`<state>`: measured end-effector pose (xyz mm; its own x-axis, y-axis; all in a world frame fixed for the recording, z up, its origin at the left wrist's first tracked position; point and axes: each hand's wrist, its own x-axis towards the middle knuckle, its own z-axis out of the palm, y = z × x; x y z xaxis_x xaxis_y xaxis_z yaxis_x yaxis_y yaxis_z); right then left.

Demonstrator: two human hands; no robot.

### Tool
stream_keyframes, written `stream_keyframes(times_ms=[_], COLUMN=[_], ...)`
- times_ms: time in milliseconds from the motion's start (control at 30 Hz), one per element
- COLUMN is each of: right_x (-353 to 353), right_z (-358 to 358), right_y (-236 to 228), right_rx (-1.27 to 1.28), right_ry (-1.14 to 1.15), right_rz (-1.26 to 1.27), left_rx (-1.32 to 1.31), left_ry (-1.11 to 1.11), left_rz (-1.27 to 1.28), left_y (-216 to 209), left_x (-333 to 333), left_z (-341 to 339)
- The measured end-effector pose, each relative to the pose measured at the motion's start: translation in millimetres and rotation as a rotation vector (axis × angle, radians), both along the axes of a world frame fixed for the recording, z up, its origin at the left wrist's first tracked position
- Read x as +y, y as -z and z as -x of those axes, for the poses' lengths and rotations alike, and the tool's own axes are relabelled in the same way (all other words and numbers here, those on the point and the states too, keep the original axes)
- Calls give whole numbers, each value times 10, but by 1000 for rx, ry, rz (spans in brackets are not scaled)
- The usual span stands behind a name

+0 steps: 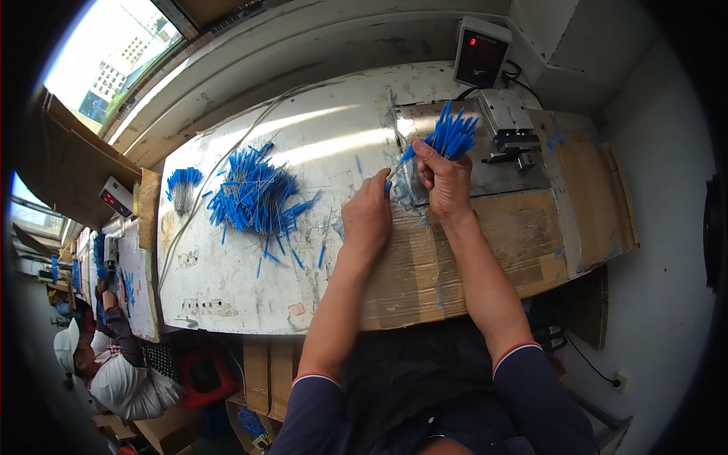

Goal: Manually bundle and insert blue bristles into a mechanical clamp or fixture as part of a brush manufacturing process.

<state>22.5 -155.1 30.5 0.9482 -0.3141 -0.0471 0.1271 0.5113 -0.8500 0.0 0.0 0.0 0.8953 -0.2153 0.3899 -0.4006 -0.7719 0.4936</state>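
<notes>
Worn white tabletop [250, 299] fills most of what I see from here, and it carries a large tangled heap of slim blue plastic sticks with fine silvery wires [254, 189]; I place everything by that heap, sides as the worker has them. Second person in a white cap [129, 371], at another work surface well off to the heap's left. Flattened brown cardboard sheet [485, 243], scuffed and taped, right of the heap along the near edge. Grey metal block fixture [506, 114], far right of the heap, with a small white box with a black face and lit red digit [481, 54] just behind it.

Worker's bare hands, both right of the heap. Right hand [447, 178], the farther one: fingers closed around a fanned bundle of blue-tipped sticks [453, 135], blue ends up and away from the worker. Left hand [368, 216], between heap and right hand: fingertips nearly together, pinching the lower end of one thin stick [399, 164] that slants up to the right hand; exact grip hidden.

Smaller upright-looking cluster of blue-topped sticks [183, 189] just left of the heap, silvery ends toward the worker. Few loose blue sticks [321, 255] near the heap's worker-side edge.
</notes>
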Motion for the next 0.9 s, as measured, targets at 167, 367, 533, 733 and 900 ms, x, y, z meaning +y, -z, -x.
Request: stream_keyframes(times_ms=[167,367,533,733,900], right_x=[-46,-358,-405,-502,-75], right_z=[-26,-167,-202,-258,-104], right_y=[32,180,210,217,175], right_rx=[-26,28,2,-54,-64], right_ry=[119,236,354,331,-6], right_rz=[-85,-210,-193,-180,-140], left_rx=[43,46,81,116,267], left_ry=[-26,-30,-93,-115,-26], left_rz=[-86,-41,-43,140,257], left_y=[38,58,65,103,48], left_x=[-29,12,24,82,58], left_z=[9,-15,-20,-87,-56])
